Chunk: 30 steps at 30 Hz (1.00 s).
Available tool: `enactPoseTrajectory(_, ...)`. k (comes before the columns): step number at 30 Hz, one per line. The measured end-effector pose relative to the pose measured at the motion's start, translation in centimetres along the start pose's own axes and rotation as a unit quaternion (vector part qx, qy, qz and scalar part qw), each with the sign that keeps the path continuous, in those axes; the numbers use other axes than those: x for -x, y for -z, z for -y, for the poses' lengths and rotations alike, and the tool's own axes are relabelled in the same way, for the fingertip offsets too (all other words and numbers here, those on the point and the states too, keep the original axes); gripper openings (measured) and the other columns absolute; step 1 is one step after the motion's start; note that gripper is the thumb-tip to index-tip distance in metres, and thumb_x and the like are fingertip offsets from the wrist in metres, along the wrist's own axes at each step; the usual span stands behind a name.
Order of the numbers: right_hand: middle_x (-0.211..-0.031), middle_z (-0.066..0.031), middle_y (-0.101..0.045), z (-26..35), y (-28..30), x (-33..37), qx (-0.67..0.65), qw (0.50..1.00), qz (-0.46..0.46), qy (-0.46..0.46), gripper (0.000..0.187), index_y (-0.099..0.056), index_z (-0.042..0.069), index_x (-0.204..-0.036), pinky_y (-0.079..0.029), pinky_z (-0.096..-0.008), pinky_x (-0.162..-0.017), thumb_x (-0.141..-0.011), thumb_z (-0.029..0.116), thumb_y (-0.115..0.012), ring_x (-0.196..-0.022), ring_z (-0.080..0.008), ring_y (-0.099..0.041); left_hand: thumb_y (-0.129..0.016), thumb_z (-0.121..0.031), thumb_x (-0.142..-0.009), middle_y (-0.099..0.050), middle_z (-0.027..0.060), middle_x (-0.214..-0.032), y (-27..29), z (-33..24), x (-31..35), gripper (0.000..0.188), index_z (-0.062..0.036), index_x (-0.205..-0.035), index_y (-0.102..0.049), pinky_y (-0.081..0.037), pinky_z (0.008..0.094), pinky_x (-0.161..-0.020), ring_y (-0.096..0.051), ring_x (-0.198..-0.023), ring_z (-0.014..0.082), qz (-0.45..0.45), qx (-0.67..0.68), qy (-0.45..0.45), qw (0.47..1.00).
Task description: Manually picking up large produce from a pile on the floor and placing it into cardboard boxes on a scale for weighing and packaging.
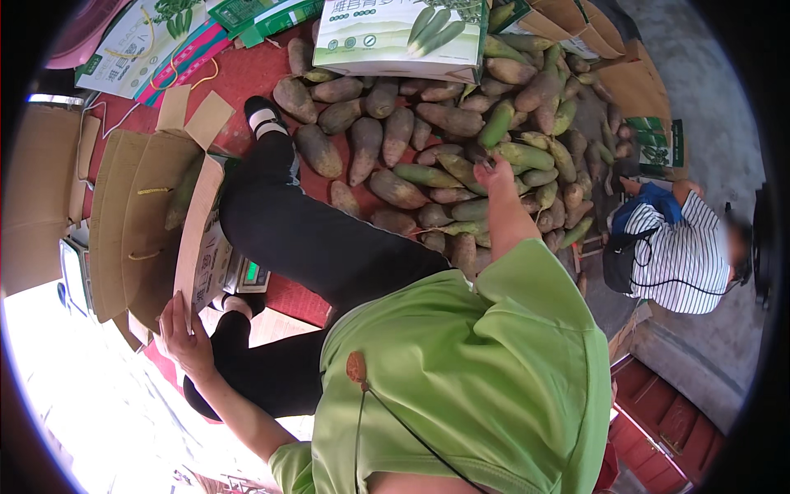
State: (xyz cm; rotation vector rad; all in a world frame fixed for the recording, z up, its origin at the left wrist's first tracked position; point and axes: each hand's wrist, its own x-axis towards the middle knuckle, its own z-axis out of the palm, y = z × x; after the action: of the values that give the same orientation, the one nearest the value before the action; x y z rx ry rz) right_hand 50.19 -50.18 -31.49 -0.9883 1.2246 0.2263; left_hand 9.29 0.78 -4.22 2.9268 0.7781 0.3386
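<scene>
My left hand grips the near edge of an open cardboard box, its fingers bent over the flap. Inside the box a green radish partly shows. Beneath the box is a scale with a lit green display. Out over a large heap of radishes, my right hand has its fingers closed at the lower end of a bright green radish. The heap mixes green radishes with brownish, soil-covered ones.
A printed white-green carton stands behind the heap. More cartons lie at the right, near a person in a striped shirt. My outstretched leg lies between box and heap, on red cloth.
</scene>
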Motion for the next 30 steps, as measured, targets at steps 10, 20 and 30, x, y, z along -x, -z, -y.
enactPoseTrajectory(10,-0.135,-0.0143,-0.034,1.4,-1.8,1.1,-0.177,0.984,-0.016,-0.022,0.067,-0.037,0.01,-0.134,-0.044,-0.0401,-0.085,-0.085,0.047,-0.064,-0.108,-0.0281,-0.045,-0.061,0.002,-0.081,-0.063,0.0134,-0.102,-0.3,0.0,-0.1,0.033,-0.0026,-0.114,-0.063,-0.05,0.0393,-0.081,-0.062,-0.095,0.0317,-0.004,-0.016,-0.009,1.0)
enactPoseTrajectory(20,-0.093,-0.0009,-0.055,2.5,0.0,-1.4,-0.112,0.994,-0.009,-0.008,0.053,-0.055,0.021,-0.103,-0.038,-0.0287,-0.056,-0.071,0.06,-0.072,-0.076,-0.0175,-0.047,-0.061,-0.004,-0.081,-0.063,0.0134,-0.105,0.2,0.4,0.6,0.032,-0.0048,-0.113,-0.064,-0.05,0.0394,-0.083,-0.062,-0.097,0.0317,0.003,-0.038,-0.001,0.999)
enactPoseTrajectory(30,-0.093,-0.0006,-0.051,1.9,3.7,0.4,-0.148,0.985,0.084,-0.014,0.048,-0.052,0.015,-0.099,-0.041,-0.0327,-0.062,-0.075,0.052,-0.072,-0.079,-0.0187,-0.047,-0.066,-0.001,-0.068,-0.062,0.0092,-0.104,0.5,-0.6,-0.3,0.042,-0.0071,-0.109,-0.064,-0.048,0.0385,-0.083,-0.06,-0.096,0.0303,-0.009,0.009,0.033,0.999)
